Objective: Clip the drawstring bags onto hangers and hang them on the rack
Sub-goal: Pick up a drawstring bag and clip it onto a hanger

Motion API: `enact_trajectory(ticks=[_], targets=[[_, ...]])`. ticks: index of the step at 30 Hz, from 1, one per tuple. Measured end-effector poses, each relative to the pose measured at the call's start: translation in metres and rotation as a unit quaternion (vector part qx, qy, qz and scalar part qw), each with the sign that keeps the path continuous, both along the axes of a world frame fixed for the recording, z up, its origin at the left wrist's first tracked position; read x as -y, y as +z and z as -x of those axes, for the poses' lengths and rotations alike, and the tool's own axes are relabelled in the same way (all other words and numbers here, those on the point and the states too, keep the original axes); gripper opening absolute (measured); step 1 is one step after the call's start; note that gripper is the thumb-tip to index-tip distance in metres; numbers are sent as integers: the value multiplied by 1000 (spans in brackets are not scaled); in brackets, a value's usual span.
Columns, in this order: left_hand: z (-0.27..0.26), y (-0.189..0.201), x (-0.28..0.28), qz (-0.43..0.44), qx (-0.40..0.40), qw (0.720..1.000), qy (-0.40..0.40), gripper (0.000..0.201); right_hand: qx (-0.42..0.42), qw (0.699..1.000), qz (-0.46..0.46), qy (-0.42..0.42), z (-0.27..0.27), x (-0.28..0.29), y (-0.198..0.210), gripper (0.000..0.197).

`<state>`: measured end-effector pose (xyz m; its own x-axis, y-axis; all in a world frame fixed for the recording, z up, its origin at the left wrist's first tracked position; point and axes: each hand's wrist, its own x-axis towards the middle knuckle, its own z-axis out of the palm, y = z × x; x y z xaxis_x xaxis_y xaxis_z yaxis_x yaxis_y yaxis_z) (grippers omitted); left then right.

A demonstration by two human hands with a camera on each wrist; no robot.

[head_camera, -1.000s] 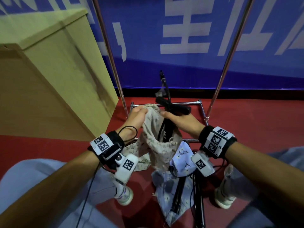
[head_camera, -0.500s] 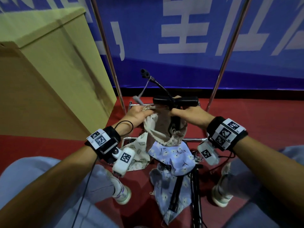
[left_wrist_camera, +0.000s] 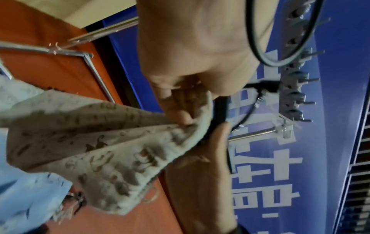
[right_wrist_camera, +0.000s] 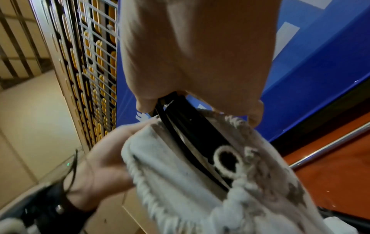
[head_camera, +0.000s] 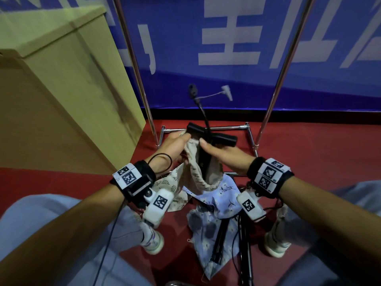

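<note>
A beige patterned drawstring bag [head_camera: 195, 174] hangs between both hands above the floor. My left hand [head_camera: 175, 143] pinches its upper left rim, shown close up in the left wrist view as fingers [left_wrist_camera: 180, 110] pinching the cloth [left_wrist_camera: 100, 142]. My right hand [head_camera: 222, 151] grips a black clip hanger [head_camera: 222, 139] whose body reaches down into the bag's mouth. Its hook [head_camera: 192, 91] points up and away. In the right wrist view the hanger [right_wrist_camera: 190, 129] lies against the bag's rim [right_wrist_camera: 200, 190]. Whether a clip is biting the cloth is hidden.
A blue floral bag [head_camera: 214, 203] and a leaf-print bag [head_camera: 171, 182] lie on the red floor between my feet, with more black hangers [head_camera: 220, 240]. The rack's chrome posts [head_camera: 136, 65] and base bar [head_camera: 226, 127] stand ahead. A tall cardboard box [head_camera: 61, 89] is at the left.
Both hands have lifted the bag and hanger slightly away from me. The hanger's hook has swung left and further up, and its white tag has flipped to the right.
</note>
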<state>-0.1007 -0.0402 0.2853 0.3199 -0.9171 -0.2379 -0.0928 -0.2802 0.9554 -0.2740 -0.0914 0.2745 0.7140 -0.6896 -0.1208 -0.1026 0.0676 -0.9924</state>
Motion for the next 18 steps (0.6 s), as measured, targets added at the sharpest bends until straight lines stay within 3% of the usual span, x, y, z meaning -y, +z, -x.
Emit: enact_trajectory(ticks=[4, 7, 11, 18], targets=[[2, 1, -6, -25, -33, 999, 15, 29, -85, 995, 48, 29, 0, -2, 0, 29], [-2, 2, -4, -31, -22, 999, 24, 26, -117, 988, 103, 11, -2, -1, 2, 36], [-9, 2, 0, -29, 42, 998, 35, 28, -100, 984, 147, -26, -6, 5, 0, 30], [-4, 7, -2, -57, 10, 996, 62, 14, -78, 988, 111, -75, 1, 16, 4, 24]])
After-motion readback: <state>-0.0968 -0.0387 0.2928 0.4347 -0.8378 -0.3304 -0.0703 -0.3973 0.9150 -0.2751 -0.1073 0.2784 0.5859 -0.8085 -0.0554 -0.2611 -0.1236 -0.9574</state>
